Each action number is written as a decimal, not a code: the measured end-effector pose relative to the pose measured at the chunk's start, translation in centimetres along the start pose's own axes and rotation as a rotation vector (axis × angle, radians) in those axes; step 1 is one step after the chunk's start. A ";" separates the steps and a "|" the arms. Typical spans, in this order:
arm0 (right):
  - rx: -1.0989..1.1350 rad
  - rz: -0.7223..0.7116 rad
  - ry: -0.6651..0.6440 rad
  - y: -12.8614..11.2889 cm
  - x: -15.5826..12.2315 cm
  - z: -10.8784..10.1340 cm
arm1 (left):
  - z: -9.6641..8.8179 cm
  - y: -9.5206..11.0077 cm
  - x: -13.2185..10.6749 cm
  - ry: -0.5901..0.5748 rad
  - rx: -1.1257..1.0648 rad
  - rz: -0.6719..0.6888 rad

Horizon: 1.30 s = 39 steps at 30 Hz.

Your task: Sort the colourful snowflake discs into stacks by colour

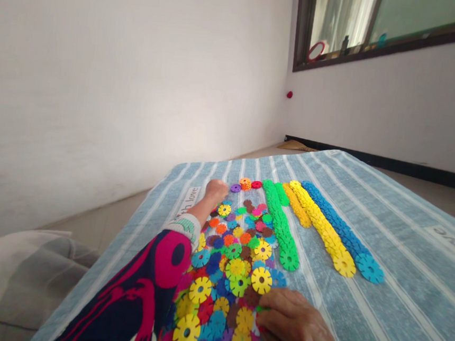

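A mixed pile of colourful plastic snowflake discs (238,285) covers the middle of the cloth. My left hand (217,189) is stretched to the pile's far left and looks closed, beside a purple disc (236,188); whatever is in its fingers is hidden. My right hand (296,322) is at the near right side of the pile, fingers bent and pressed together among the discs, with bits of green and red at the fingertips. What it grips cannot be made out. An orange stack (245,183) and a red disc (256,184) lie past the pile.
Overlapping rows of discs run along the right: green (278,223), short green (283,194), orange (298,207), yellow (321,229) and blue (340,228). They lie on a blue striped cloth (410,271). A white wall (141,67) rises beyond the left edge.
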State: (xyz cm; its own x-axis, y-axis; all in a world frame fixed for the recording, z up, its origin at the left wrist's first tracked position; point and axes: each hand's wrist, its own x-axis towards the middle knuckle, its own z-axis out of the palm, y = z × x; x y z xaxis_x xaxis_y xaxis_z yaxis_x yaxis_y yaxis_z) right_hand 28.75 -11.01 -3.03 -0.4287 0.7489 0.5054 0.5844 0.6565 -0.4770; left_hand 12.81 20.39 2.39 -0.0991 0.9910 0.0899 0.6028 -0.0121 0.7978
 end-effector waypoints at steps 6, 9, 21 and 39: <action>0.068 0.035 -0.029 -0.5 -0.1 -0.5 | -4.6 -1.1 -3.0 -0.074 0.205 0.153; 0.069 0.053 -0.038 -0.8 -0.3 -0.7 | -7.8 -2.0 -5.2 -0.096 0.327 0.229; 0.032 0.103 -0.091 -1.2 -0.6 -0.9 | -11.6 -6.5 -14.3 -0.142 0.621 0.414; -0.073 0.079 -0.043 -0.7 -1.5 -0.2 | -11.9 -6.9 -16.9 0.024 0.448 0.400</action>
State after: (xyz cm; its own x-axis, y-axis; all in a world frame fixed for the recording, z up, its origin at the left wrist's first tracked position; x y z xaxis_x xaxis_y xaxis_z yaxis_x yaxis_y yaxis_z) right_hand 29.09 -12.64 -3.32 -0.4078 0.8021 0.4363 0.6657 0.5882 -0.4592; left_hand 0.92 2.18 2.50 0.1895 0.9176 0.3494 0.8715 -0.3212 0.3707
